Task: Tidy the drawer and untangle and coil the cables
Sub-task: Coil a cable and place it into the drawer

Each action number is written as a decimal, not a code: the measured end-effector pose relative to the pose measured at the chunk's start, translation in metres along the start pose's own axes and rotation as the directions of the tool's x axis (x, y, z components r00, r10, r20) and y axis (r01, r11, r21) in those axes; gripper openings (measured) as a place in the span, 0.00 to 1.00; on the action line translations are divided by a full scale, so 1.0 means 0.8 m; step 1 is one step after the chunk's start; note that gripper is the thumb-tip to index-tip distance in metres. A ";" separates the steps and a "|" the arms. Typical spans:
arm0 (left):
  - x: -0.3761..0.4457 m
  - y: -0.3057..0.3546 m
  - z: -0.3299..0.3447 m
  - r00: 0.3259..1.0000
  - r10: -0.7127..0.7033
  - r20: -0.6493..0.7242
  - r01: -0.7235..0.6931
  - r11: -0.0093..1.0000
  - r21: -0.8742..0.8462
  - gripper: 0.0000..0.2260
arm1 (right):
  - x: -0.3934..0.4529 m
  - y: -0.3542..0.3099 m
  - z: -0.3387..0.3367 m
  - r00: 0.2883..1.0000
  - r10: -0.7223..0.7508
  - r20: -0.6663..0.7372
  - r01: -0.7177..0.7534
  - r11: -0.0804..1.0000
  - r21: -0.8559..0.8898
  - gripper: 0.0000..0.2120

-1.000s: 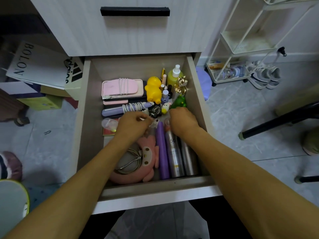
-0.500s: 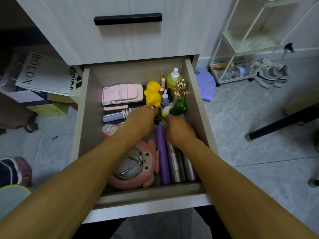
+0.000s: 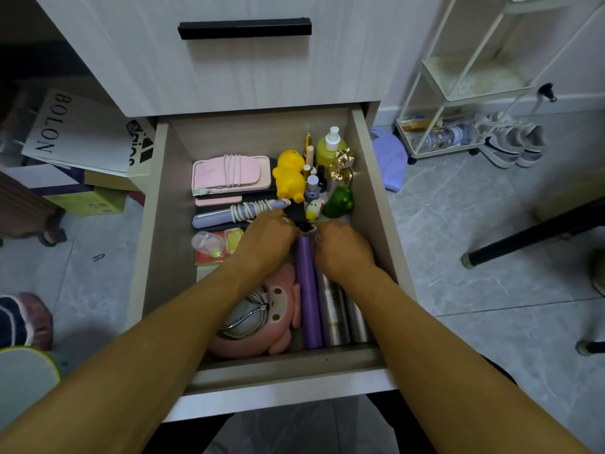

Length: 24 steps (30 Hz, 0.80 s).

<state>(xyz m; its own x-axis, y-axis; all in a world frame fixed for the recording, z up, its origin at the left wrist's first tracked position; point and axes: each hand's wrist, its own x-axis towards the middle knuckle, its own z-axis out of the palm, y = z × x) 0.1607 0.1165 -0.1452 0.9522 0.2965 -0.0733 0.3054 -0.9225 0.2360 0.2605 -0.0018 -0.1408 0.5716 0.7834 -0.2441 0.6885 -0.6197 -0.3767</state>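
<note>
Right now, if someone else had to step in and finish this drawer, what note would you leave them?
Left hand and right hand: both down in the middle of the open drawer, fingers curled around small dark bits between them; what exactly they hold is hidden.
Done: one white cable is wound round the pink case, another round the purple stick.
Placed: yellow duck, green frog and bottles at the back right; purple tube and silver cans at the front, beside the pink plush.
Left: sort the small items under the hands.
</note>
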 end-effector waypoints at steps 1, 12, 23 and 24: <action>-0.003 0.002 -0.003 1.000 0.009 0.022 -0.010 0.999 0.040 0.10 | -0.001 0.000 -0.002 1.000 -0.003 -0.001 0.003 1.000 0.001 0.03; -0.032 -0.016 -0.011 0.989 -0.029 -0.147 0.010 0.992 -0.129 0.14 | -0.006 -0.007 -0.011 0.984 -0.162 0.068 0.167 0.983 -0.076 0.16; -0.064 -0.018 -0.031 0.951 -0.299 -0.085 0.245 0.889 -0.386 0.09 | -0.006 -0.012 -0.008 0.982 -0.182 0.049 0.178 0.981 0.078 0.11; -0.066 -0.015 -0.033 0.948 -0.306 -0.089 0.247 0.881 -0.403 0.09 | -0.009 -0.013 -0.012 0.981 -0.188 0.035 0.184 0.978 0.097 0.11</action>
<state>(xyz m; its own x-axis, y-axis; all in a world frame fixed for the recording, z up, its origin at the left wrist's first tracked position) 0.1063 0.1186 -0.1183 0.8089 0.5854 -0.0554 0.5030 -0.6400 0.5808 0.2537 -0.0016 -0.1269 0.4156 0.8873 -0.2000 0.7356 -0.4572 -0.4999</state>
